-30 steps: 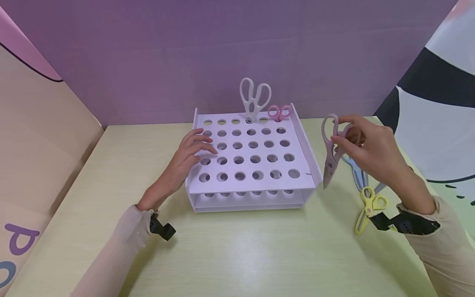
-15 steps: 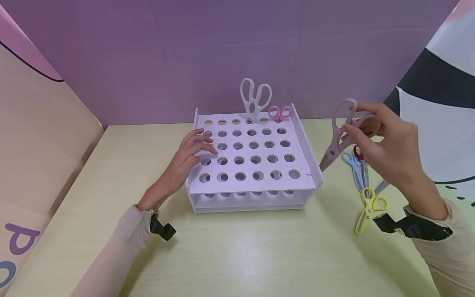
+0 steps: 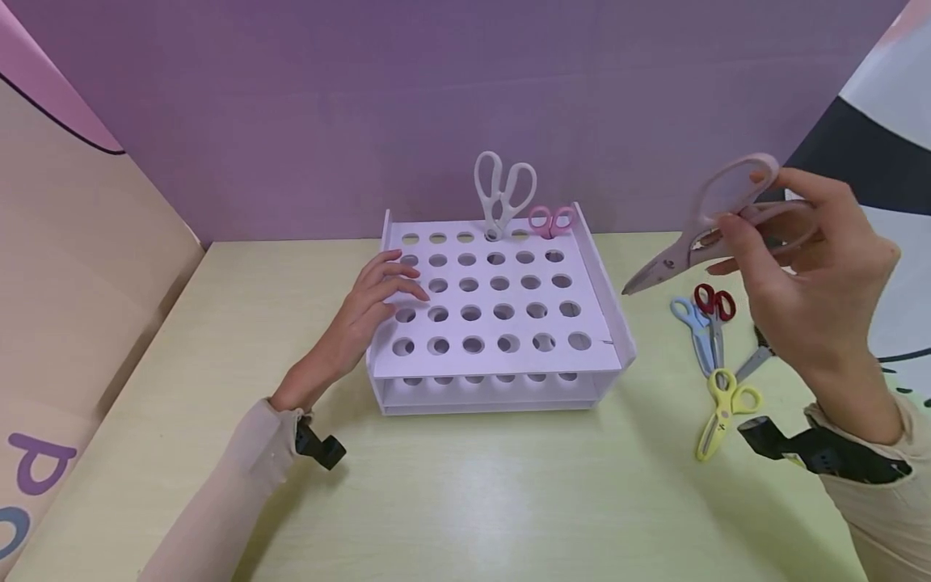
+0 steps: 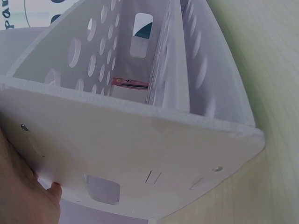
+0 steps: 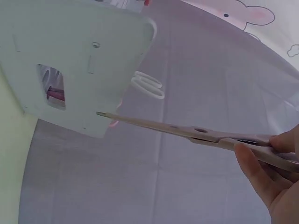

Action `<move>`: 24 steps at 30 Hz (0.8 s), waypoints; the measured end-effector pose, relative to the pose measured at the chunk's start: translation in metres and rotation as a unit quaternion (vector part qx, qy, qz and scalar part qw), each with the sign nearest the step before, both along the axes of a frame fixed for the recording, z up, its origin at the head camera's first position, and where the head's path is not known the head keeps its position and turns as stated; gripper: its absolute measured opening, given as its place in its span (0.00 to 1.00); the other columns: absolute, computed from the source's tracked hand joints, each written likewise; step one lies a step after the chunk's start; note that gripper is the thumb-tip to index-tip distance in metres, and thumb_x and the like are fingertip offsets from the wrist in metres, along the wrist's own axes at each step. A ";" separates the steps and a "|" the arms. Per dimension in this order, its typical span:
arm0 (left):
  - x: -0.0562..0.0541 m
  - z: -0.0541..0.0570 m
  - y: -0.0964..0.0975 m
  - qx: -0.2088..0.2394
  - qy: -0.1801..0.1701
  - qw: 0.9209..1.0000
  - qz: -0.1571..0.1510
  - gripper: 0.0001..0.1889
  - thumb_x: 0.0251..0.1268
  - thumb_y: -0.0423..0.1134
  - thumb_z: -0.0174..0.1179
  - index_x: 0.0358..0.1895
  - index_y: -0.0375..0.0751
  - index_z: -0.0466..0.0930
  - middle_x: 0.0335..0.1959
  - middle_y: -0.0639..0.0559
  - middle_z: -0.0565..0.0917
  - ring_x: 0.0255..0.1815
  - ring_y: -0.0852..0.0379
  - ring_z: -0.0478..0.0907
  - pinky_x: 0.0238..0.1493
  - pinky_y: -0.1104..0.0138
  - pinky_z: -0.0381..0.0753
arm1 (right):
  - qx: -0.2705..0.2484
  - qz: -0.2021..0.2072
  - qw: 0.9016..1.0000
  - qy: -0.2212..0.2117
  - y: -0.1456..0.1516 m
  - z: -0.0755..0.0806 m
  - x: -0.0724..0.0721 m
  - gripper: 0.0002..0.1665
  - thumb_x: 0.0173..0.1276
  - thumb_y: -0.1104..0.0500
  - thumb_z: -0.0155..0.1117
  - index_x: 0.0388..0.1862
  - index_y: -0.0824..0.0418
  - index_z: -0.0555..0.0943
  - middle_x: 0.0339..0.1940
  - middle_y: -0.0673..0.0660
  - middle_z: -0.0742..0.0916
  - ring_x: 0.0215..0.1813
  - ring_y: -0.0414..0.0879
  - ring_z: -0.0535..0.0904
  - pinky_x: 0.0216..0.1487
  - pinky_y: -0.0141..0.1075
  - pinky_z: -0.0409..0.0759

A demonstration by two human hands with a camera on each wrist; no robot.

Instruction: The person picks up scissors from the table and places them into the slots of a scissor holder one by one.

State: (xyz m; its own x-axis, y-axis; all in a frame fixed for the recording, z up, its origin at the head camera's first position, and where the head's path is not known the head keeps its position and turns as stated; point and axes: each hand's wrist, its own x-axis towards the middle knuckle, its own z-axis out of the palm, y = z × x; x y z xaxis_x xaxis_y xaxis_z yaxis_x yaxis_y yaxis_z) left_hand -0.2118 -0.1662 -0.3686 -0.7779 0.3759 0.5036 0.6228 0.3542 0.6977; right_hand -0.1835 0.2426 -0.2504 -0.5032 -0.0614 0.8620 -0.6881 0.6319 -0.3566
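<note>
My right hand (image 3: 822,267) pinches a pair of pale mauve scissors (image 3: 680,257) by the handles, held up to the right of the white rack (image 3: 483,360). Their blades point left and down, tips apart from the rack's side; the right wrist view shows the scissors (image 5: 201,133) edge-on. My left hand (image 3: 356,319) rests on the rack's left edge with fingers spread over the top. White scissors (image 3: 502,194) and small pink scissors (image 3: 550,220) stand in the rack's back row of holes. Through the rack's open end in the left wrist view, a pink blade cover (image 4: 130,84) shows inside.
On the table (image 3: 465,501) at the right lie yellow scissors (image 3: 720,416), blue scissors (image 3: 700,335) and red-handled scissors (image 3: 716,311). Another pair with grey blades (image 3: 755,362) is partly hidden by my right hand. A purple backdrop (image 3: 327,113) rises behind the table.
My right hand has moved right and up with the mauve scissors, whose blades have swung from pointing down to pointing left. The red-handled scissors have come into view. The left hand stays put.
</note>
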 end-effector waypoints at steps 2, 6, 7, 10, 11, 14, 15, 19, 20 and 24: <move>0.001 0.002 0.000 -0.004 -0.006 1.000 0.004 0.20 0.61 0.26 0.40 0.45 0.38 0.84 0.61 0.43 0.75 0.78 0.50 0.50 0.76 0.48 0.43 | -0.020 0.010 1.000 0.009 -0.003 0.004 0.001 0.22 0.64 0.69 0.66 0.57 0.75 0.77 0.41 0.71 0.87 0.36 0.21 0.80 0.37 0.14 0.74; 0.001 0.005 -0.002 -0.009 -0.010 1.000 0.008 0.21 0.61 0.25 0.40 0.44 0.39 0.84 0.60 0.42 0.75 0.78 0.50 0.51 0.76 0.48 0.43 | -0.058 0.039 0.997 0.022 -0.009 0.012 0.002 0.20 0.64 0.71 0.65 0.54 0.77 0.75 0.44 0.71 0.86 0.37 0.27 0.84 0.37 0.17 0.77; 0.001 0.005 -0.002 -0.010 -0.009 1.000 0.009 0.21 0.60 0.24 0.40 0.44 0.39 0.84 0.60 0.42 0.75 0.77 0.50 0.51 0.76 0.48 0.43 | -0.068 0.045 0.996 0.025 -0.011 0.014 0.002 0.20 0.63 0.72 0.65 0.53 0.77 0.75 0.44 0.71 0.86 0.37 0.29 0.85 0.37 0.17 0.77; 0.001 0.006 -0.003 -0.007 -0.005 1.000 0.009 0.21 0.60 0.24 0.40 0.44 0.39 0.84 0.60 0.42 0.76 0.77 0.50 0.51 0.76 0.48 0.43 | -0.092 0.067 0.993 0.035 -0.017 0.020 0.004 0.18 0.62 0.74 0.65 0.50 0.79 0.74 0.43 0.71 0.86 0.37 0.33 0.86 0.38 0.20 0.79; 0.000 0.005 -0.003 -0.005 -0.004 1.000 0.008 0.21 0.60 0.24 0.40 0.44 0.39 0.84 0.60 0.42 0.76 0.77 0.50 0.51 0.76 0.48 0.43 | -0.097 0.071 0.992 0.039 -0.019 0.022 0.005 0.18 0.62 0.74 0.65 0.50 0.79 0.74 0.42 0.72 0.86 0.37 0.33 0.87 0.38 0.20 0.79; 0.000 0.004 -0.003 0.001 -0.001 1.000 0.003 0.21 0.60 0.23 0.40 0.44 0.38 0.84 0.60 0.42 0.76 0.77 0.50 0.51 0.76 0.49 0.43 | -0.107 0.086 0.989 0.051 -0.028 0.027 0.005 0.16 0.62 0.74 0.65 0.47 0.79 0.74 0.40 0.72 0.86 0.34 0.33 0.86 0.38 0.21 0.80; -0.001 0.003 -0.002 0.002 0.001 1.000 0.001 0.21 0.60 0.23 0.40 0.44 0.38 0.84 0.60 0.42 0.76 0.77 0.50 0.52 0.76 0.49 0.43 | -0.108 0.091 0.988 0.054 -0.031 0.028 0.005 0.15 0.62 0.74 0.65 0.46 0.79 0.74 0.39 0.72 0.87 0.34 0.33 0.86 0.37 0.21 0.80; -0.002 0.000 -0.001 0.005 0.002 1.000 -0.002 0.21 0.61 0.23 0.40 0.44 0.38 0.84 0.60 0.42 0.75 0.77 0.50 0.52 0.76 0.49 0.43 | -0.114 0.116 0.985 0.058 -0.044 0.033 0.003 0.15 0.60 0.75 0.66 0.45 0.79 0.74 0.37 0.71 0.87 0.32 0.36 0.86 0.36 0.23 0.80; -0.002 0.000 -0.001 0.005 0.002 1.000 -0.001 0.21 0.61 0.23 0.40 0.44 0.38 0.84 0.60 0.42 0.75 0.77 0.50 0.51 0.76 0.49 0.43 | -0.118 0.125 0.983 0.058 -0.048 0.033 0.003 0.16 0.60 0.76 0.67 0.45 0.79 0.74 0.36 0.72 0.87 0.32 0.38 0.86 0.36 0.23 0.81; -0.002 -0.001 0.001 0.009 0.000 1.000 -0.005 0.21 0.61 0.23 0.40 0.44 0.38 0.84 0.61 0.42 0.75 0.77 0.50 0.51 0.76 0.49 0.43 | -0.122 0.133 0.982 0.058 -0.063 0.037 0.003 0.18 0.57 0.75 0.70 0.46 0.79 0.76 0.35 0.71 0.86 0.31 0.41 0.86 0.35 0.25 0.82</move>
State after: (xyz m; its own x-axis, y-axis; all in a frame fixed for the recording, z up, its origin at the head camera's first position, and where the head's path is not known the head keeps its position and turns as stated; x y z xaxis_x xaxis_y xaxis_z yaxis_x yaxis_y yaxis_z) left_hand -0.2136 -0.1647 -0.3692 -0.7742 0.3738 0.5107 0.6261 0.3349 0.7041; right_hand -0.1808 0.1801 -0.2133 -0.3957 0.0381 0.9176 -0.8619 0.3297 -0.3853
